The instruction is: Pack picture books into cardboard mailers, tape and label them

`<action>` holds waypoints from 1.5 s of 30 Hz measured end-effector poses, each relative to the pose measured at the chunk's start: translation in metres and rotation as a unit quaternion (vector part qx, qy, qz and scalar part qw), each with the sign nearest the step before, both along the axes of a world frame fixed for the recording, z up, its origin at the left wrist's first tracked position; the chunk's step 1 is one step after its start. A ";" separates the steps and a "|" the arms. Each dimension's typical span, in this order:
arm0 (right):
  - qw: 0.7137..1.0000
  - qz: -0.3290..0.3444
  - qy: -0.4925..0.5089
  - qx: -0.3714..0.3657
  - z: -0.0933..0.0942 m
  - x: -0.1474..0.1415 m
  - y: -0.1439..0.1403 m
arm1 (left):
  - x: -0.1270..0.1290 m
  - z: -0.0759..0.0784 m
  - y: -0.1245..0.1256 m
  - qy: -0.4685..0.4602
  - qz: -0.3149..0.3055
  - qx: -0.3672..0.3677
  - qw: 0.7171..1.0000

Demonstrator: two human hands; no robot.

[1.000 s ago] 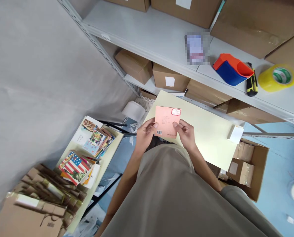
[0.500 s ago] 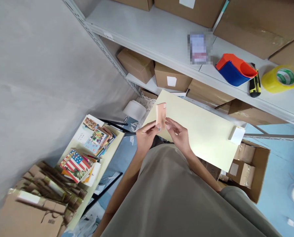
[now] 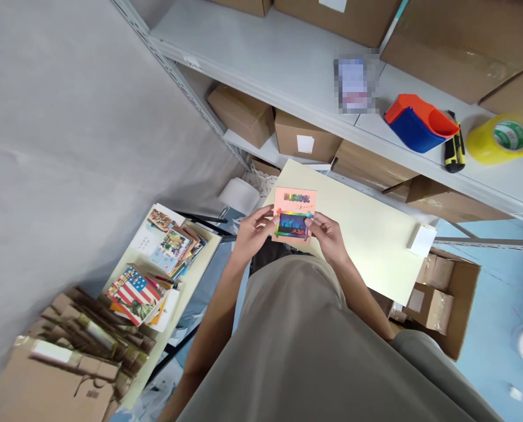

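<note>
Swung round from edge-on half a second ago, the pink booklet point(image 3: 293, 223) faces up with its picture cover, and the right hand point(image 3: 331, 239) has moved outward to its right side. Fingers of the left hand point(image 3: 252, 237) grasp the left side, those of the right grasp the other, thumbs on top. It is held above the surface point(image 3: 366, 246), toward the left edge. If either thumb eased, it could probably tip and drop past the near edge. Counted: one booklet; one white box point(image 3: 423, 240) at the surface's far right corner; along the shelf's point(image 3: 252, 50) front edge, one red-and-blue holder point(image 3: 419, 130), one cutter point(image 3: 454, 153), one roll of yellow tape point(image 3: 485, 143).
</note>
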State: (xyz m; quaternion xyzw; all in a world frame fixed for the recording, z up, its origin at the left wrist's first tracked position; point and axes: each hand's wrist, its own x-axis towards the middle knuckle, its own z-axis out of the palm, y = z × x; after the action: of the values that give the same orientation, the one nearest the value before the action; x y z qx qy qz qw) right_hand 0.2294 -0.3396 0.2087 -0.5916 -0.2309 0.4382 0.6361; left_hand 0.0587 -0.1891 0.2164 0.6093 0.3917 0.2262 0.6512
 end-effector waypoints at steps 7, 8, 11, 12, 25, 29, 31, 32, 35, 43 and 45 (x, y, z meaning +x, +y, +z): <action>0.999 0.003 -0.044 0.007 -0.001 0.013 -0.002 | -0.002 0.005 0.001 -0.041 -0.021 0.018 0.999; 0.998 -0.003 -0.060 0.008 -0.001 0.015 -0.002 | -0.001 0.007 0.001 -0.041 -0.019 0.043 0.998; 0.993 -0.011 -0.112 0.035 0.003 0.018 0.000 | 0.000 0.012 0.004 -0.048 -0.031 0.146 0.988; 0.990 -0.012 -0.130 0.048 0.004 0.019 0.001 | 0.000 0.014 0.005 -0.050 -0.036 0.179 0.982; 0.979 -0.002 -0.202 0.025 0.008 0.022 0.002 | -0.004 0.011 0.007 -0.036 -0.030 0.195 0.980; 0.992 -0.035 -0.118 0.001 -0.001 0.018 0.003 | -0.004 0.003 0.006 -0.031 0.008 0.135 0.990; 0.993 -0.039 -0.108 0.000 -0.002 0.016 0.003 | -0.005 0.002 0.006 -0.024 -0.005 0.127 0.992; 0.993 -0.040 -0.116 0.001 -0.001 0.016 0.002 | -0.005 0.001 0.007 -0.019 -0.016 0.127 0.992; 0.988 -0.037 -0.153 -0.005 0.002 0.020 0.001 | -0.007 0.002 0.009 -0.023 -0.040 0.123 0.991; 0.993 0.020 -0.120 0.000 0.012 0.021 0.001 | -0.004 0.007 0.006 0.015 0.015 0.116 0.993; 0.993 0.018 -0.118 -0.016 0.014 0.019 0.002 | -0.003 0.008 0.005 0.019 0.028 0.105 0.994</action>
State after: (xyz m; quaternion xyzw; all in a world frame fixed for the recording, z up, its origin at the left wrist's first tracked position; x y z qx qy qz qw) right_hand 0.2482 -0.3373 0.2224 -0.6449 -0.3081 0.3800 0.5872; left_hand 0.0559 -0.1842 0.2248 0.6673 0.3948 0.2730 0.5695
